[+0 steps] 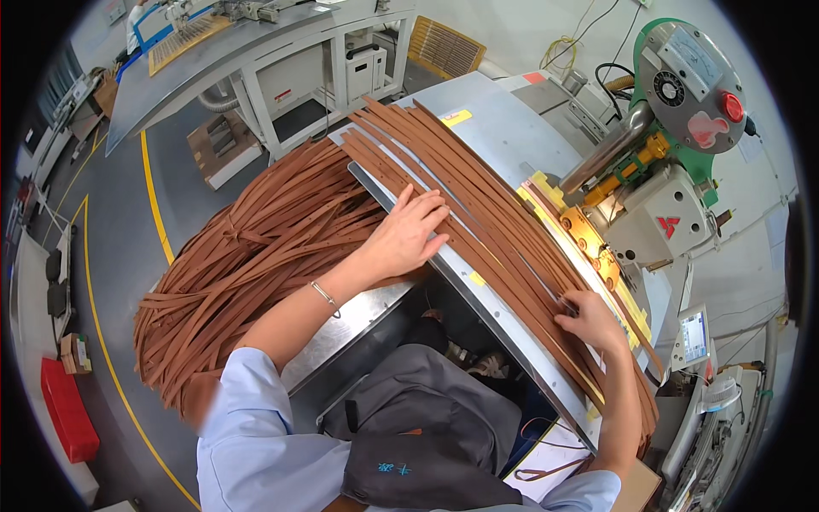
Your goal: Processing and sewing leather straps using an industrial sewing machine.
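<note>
Long, thin brown leather-like straps (503,243) lie side by side along the pale work table (486,299), some with gaps between them. My left hand (411,229) rests on the straps near the table's front edge, fingers stretched out and thumb apart. Farther right along the same straps, my right hand (595,322) is closed, thumb and fingertips bent down at a brown strap. What lies right under those fingertips is partly hidden. To the left, a large heap of similar brown straps (256,230) is piled on a metal surface (341,333) and hangs over its side.
Behind the straps stands a green and grey machine (691,94) with a yellow fixture (589,243) along the table's far side. A small screen (694,335) is at the right. Another grey work table (273,43) stands far left, and a red bin (68,410) is at the left.
</note>
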Available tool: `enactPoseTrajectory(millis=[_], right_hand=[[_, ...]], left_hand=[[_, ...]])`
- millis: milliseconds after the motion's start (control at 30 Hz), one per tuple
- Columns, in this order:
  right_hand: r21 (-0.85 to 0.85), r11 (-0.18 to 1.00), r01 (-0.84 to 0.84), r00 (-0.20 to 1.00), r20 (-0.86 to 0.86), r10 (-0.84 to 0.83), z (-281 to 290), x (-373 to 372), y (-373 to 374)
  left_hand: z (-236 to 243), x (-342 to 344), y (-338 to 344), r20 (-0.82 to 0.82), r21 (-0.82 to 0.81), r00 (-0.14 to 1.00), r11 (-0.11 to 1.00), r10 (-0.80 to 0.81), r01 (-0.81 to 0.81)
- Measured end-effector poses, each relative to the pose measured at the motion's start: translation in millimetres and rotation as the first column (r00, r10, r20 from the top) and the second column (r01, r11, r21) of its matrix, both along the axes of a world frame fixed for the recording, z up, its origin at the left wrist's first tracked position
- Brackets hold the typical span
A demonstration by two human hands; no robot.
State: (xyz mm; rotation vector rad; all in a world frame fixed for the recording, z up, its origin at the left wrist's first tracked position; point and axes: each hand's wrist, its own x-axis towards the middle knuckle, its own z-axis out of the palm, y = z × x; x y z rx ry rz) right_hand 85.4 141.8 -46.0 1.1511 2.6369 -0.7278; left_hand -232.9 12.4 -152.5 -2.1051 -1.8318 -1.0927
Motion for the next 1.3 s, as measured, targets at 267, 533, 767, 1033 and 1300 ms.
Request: enactPoseTrajectory(millis=[267,533,767,1033,1300], right_hand=[[0.172,0.982,0.073,0.989,-0.142,-0.049,8.9,-5.3,-15.7],[-0.146,0.989,-0.032,0.884,-0.466,-0.04,-28.8,-80.9,-6.3],[0.492,0.871,0.017,0.92,-0.349,0.179,-48.1,-96.7,-18.4],[0.538,0.843,0.018,0.977,-0.189,0.1,-57.6,-90.9,-12.3],[0.559,0.829,0.006,0.977,-0.181,0.115,-52.7,-96.5,-4.1]], left_hand=[[7.9,-15.9,4.2,-0.006,-0.089,1.0,0.996,-0.007,0.006],[5.8,-12.8,7.0,0.048,0.108,0.999,0.994,0.01,-0.015],[9.9,-14.8,15.1,-0.204,-0.115,0.975,0.991,-0.092,0.069],[19.6,-3.9,30.6,-0.049,-0.104,0.998,0.994,-0.037,0.032],[18.0,-3.9,30.7,-0.077,-0.075,0.995,0.996,-0.057,0.051]])
